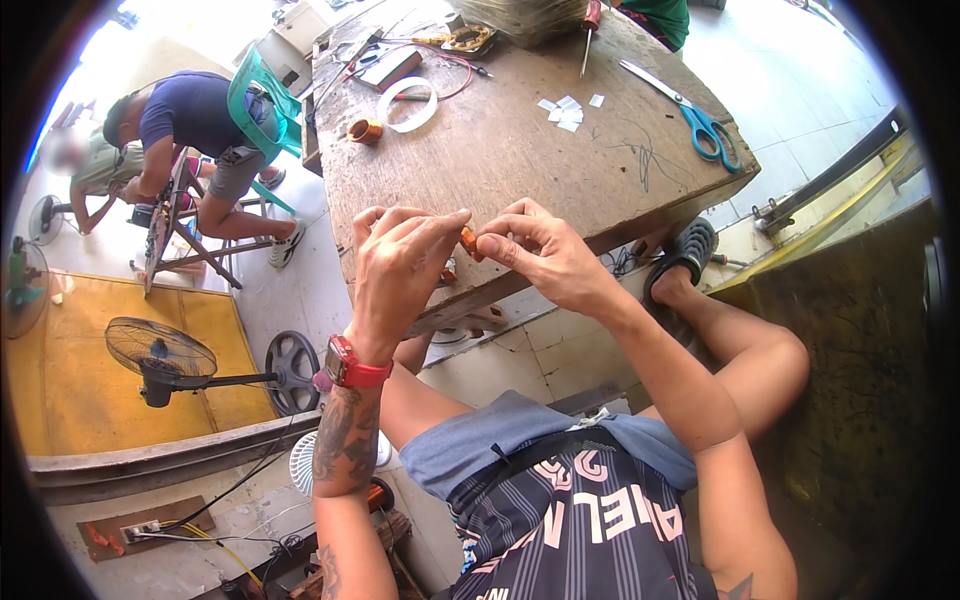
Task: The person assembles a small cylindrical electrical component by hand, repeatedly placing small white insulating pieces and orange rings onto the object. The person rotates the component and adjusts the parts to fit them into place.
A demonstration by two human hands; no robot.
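A small orange, copper-coloured piece (pixel 469 243) sits between my two hands, over the near edge of the wooden table. My right hand (pixel 548 258) pinches it at the thumb and forefinger. My left hand (pixel 395 265) is closed beside it, fingertips pressed together; what they hold is too small to make out. Below the left fingers shows another small reddish thing (pixel 448 271), partly hidden. Further back on the tabletop (pixel 500 130) stand a copper-coloured coil (pixel 365 131) and a white tape ring (pixel 407 106).
Scissors with teal handles (pixel 708 138), a red-handled screwdriver (pixel 589 38), white paper pieces (pixel 568 115) and thin wire bits (pixel 645 165) lie about the table. A boxy device with leads (pixel 390 69) is at its far left. A person (pixel 190 115) bends over a stand; a fan (pixel 160 355) is nearer.
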